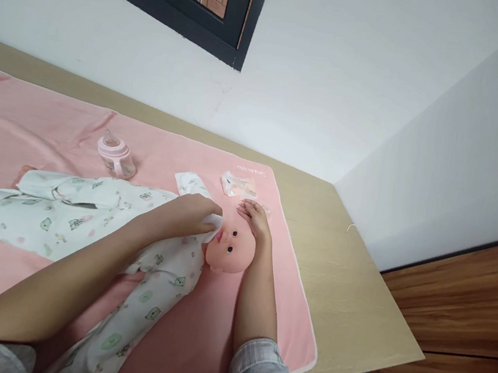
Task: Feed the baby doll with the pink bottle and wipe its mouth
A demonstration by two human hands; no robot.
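A baby doll lies on its back in a white patterned romper, its head toward the right. My left hand is closed on a white wipe beside the doll's mouth and chin; part of the wipe is hidden under my fingers. Around the far side of the doll's head rests my right hand, fingers stretched out and holding nothing. A small soft packet lies just beyond this hand.
Under the doll is a pink blanket spread over a wooden table. A pink baby bottle stands beyond the doll's legs. A white wall with a dark-framed window borders the far side.
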